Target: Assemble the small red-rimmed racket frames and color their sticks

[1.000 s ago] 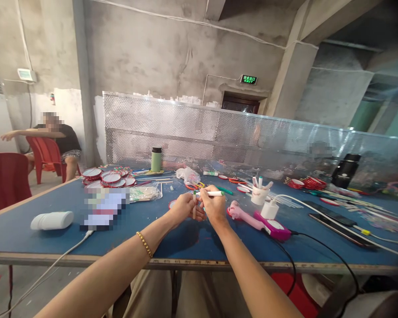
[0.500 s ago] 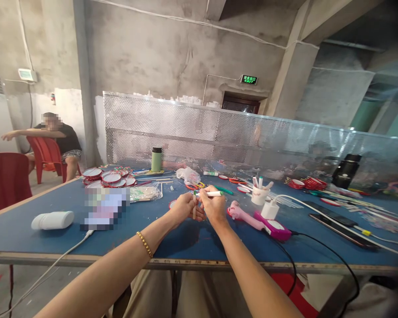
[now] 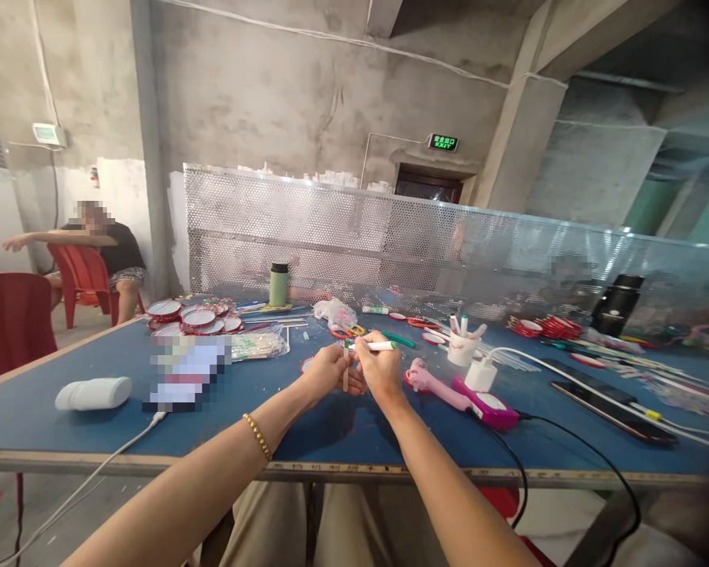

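Note:
A flat, pale wooden craft stick (image 3: 346, 376) stands nearly upright in my left hand (image 3: 329, 372), pinched between thumb and fingers. Green shows at its upper end. My right hand (image 3: 380, 367) is closed around a white marker pen (image 3: 383, 346) with a green end, held almost level. The marker's tip points left, at the top of the stick; whether they touch I cannot tell. Both hands are close together above the blue table (image 3: 242, 425). Partly hidden behind my left hand lies a small red-rimmed disc (image 3: 306, 364).
Left are a phone (image 3: 186, 374) with a cable, a white bottle (image 3: 93, 393), bagged sticks (image 3: 260, 344) and red-rimmed discs (image 3: 199, 317). Right are a pink handheld device (image 3: 489, 403), a cup of markers (image 3: 462, 347) and dark phones (image 3: 614, 411). A perforated metal screen (image 3: 331, 228) stands behind.
Almost nothing differs. Both hands keep their place with the stick and the marker; any marker movement is too small to make out.

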`<state>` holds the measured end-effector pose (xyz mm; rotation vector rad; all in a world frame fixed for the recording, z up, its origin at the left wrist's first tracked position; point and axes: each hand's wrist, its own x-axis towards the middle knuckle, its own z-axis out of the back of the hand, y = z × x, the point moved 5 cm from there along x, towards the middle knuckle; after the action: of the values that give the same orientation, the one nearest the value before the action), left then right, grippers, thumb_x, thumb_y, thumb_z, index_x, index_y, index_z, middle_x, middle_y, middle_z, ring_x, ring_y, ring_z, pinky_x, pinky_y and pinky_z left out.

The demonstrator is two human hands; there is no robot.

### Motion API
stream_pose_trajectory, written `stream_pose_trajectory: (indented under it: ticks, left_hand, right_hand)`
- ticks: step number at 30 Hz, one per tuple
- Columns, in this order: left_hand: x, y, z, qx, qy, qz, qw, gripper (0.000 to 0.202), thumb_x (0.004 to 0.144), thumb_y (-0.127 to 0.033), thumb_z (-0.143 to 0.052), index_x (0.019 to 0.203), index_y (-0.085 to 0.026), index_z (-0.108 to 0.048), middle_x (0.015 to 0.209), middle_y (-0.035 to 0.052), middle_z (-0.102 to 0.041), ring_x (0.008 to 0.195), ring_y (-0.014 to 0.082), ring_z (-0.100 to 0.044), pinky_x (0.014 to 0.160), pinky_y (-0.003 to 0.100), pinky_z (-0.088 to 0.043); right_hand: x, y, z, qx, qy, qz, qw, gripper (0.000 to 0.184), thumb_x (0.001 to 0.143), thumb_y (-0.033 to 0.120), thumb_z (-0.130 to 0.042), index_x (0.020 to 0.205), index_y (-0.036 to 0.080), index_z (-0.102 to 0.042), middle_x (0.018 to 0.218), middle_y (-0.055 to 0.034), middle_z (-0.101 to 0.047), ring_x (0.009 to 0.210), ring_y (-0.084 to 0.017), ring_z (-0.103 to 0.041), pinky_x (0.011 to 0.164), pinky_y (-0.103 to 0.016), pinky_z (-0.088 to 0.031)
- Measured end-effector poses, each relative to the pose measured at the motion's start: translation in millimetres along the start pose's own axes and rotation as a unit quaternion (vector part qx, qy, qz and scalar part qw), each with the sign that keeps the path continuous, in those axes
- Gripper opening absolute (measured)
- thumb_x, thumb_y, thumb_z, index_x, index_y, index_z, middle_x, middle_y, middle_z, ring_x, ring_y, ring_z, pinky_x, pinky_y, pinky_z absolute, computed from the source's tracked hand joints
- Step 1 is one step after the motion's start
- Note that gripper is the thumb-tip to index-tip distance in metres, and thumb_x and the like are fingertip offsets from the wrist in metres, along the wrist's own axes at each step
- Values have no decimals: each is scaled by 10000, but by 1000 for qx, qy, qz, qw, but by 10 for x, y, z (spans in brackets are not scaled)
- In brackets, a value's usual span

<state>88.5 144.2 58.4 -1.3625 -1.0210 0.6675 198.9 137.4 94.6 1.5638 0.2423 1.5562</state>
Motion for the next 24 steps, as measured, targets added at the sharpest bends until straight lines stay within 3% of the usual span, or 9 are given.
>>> stream_pose_trajectory:
  ticks: [8,24]
  left_hand:
    - [-5,-10,2,-1,-2,-4,1000,199,874,-334,-562,792,-183,-462,616,34,-690,586,203,-711,651,374,-590]
    - [-7,-11,5,-5,-10,-5,1000,238,863,-357,-599,780,-179,-465,601,22,-678,564,191,-701,635,364,-593]
  right_hand:
    - [-4,3,-5,-5,5,4,1000,225,796,386,-540,642,221,-535,496,25,-565,447,-138,-534,448,-231,-388]
    - [-5,36,-19,1,13,11,1000,231,804,379,-540,637,221,-523,494,30,-556,451,-135,-523,469,-233,-393]
